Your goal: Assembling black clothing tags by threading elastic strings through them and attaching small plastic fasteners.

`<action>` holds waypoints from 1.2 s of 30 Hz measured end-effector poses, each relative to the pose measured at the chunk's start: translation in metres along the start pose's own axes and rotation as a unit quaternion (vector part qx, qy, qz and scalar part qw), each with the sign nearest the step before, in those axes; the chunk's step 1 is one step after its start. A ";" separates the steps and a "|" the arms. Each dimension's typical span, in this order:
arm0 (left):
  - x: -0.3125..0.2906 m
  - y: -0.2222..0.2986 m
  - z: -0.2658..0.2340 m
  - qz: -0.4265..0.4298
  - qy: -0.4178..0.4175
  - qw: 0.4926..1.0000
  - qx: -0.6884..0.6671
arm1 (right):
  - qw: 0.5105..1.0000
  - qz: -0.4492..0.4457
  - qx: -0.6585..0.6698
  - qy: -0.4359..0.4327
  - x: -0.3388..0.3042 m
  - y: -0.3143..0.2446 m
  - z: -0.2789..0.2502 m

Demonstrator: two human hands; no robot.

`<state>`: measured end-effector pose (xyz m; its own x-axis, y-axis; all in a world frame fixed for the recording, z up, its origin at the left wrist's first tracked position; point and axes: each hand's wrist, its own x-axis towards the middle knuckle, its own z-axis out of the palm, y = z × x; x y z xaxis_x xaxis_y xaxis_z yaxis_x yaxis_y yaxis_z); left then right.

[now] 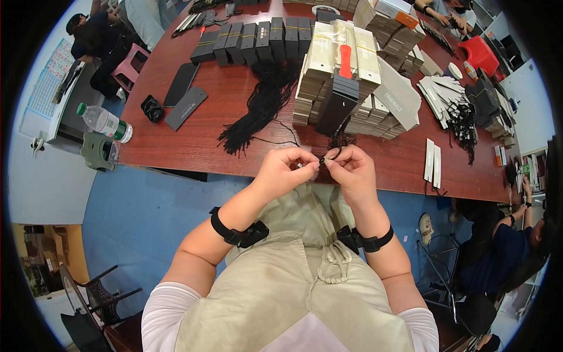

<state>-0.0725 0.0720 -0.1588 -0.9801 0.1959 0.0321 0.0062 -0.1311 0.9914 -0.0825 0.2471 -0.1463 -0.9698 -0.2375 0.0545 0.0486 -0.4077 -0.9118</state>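
Over the table's near edge, my left hand and my right hand meet, both closed in a pinch. Between their fingertips is a thin black cord, looped or knotted where they come together. One length of it trails left toward a loose bundle of black cords on the table. Just beyond my right hand, a stack of black tags leans against tall bundles of pale card tags. A tool with a red handle lies on top of those bundles.
Banded black tag stacks line the table's far left side. Two loose black tags lie left, near a plastic bottle. White tags with black cords spread on the right. Other people sit at the right and far left; a chair stands behind left.
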 end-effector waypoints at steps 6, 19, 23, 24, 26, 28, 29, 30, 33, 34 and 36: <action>0.000 0.007 0.002 0.017 -0.030 0.998 0.047 | 0.982 -0.079 -0.161 0.056 -0.005 0.005 0.009; 0.005 0.017 -0.002 -0.094 -0.075 0.989 -0.090 | 0.945 -0.183 -0.266 0.040 -0.006 0.005 0.010; 0.005 0.009 -0.001 -0.087 -0.070 0.987 -0.118 | 0.945 -0.183 -0.269 0.039 -0.005 0.006 0.009; 0.006 0.009 -0.001 -0.088 -0.070 0.987 -0.118 | 0.945 -0.183 -0.269 0.039 -0.004 0.006 0.009; 0.006 0.008 -0.001 -0.082 -0.066 0.987 -0.124 | 0.938 -0.198 -0.283 0.038 -0.003 0.007 0.008; 0.007 0.005 -0.003 -0.070 -0.056 0.992 -0.092 | 0.961 -0.154 -0.221 0.055 -0.002 0.009 0.005; 0.007 0.005 -0.005 -0.057 -0.047 0.995 -0.061 | 0.979 -0.110 -0.157 0.071 -0.001 0.010 0.003; 0.006 0.005 -0.006 -0.057 -0.046 0.995 -0.061 | 0.979 -0.110 -0.157 0.070 -0.002 0.009 -0.002; 0.005 0.011 -0.009 -0.057 -0.033 0.997 -0.028 | 0.959 -0.059 -0.263 0.087 -0.004 -0.002 -0.013; 0.006 0.012 -0.009 -0.050 -0.040 0.998 -0.030 | 0.959 -0.059 -0.263 0.088 -0.004 -0.006 -0.011; 0.005 0.014 -0.009 -0.043 -0.048 0.997 -0.032 | 0.991 0.046 -0.128 -0.011 -0.005 -0.024 0.006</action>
<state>-0.0789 0.0622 -0.1463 -0.9527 0.3016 -0.0384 -0.0936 -0.1708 0.9809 -0.0774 0.2531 -0.1222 -0.9586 -0.2835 -0.0272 0.0715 -0.1468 -0.9866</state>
